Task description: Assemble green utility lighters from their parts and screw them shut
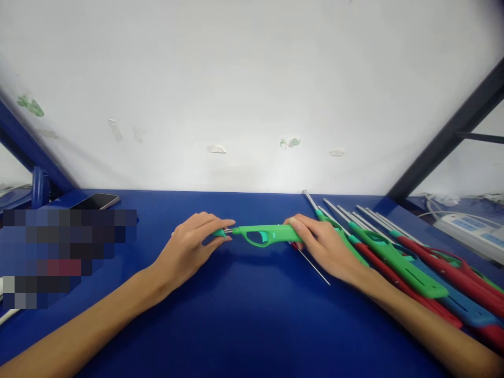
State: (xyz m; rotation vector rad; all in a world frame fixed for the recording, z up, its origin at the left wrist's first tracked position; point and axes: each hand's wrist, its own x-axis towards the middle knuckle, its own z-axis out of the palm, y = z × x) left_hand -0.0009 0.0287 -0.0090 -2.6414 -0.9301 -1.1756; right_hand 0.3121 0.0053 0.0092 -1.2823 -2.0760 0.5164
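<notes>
A green gas lighter (275, 234) with a finger-loop trigger is held level above the blue table. My right hand (325, 244) is closed on its handle end. At its other end, my left hand (192, 239) pinches a small teal collar (219, 232). Thin metal shows between the collar and the lighter body; whatever else lies inside my left fingers is hidden. Below my right hand is a thin screwdriver (314, 266) with a red handle, partly covered, and I cannot tell whether the hand touches it.
Several long lighters (397, 262) in green, red and blue lie side by side at right, metal tubes pointing away. A phone (96, 201) rests at the left back. Behind the table (220, 315) stands a white wall (252, 94). A white power strip (468, 226) is at far right.
</notes>
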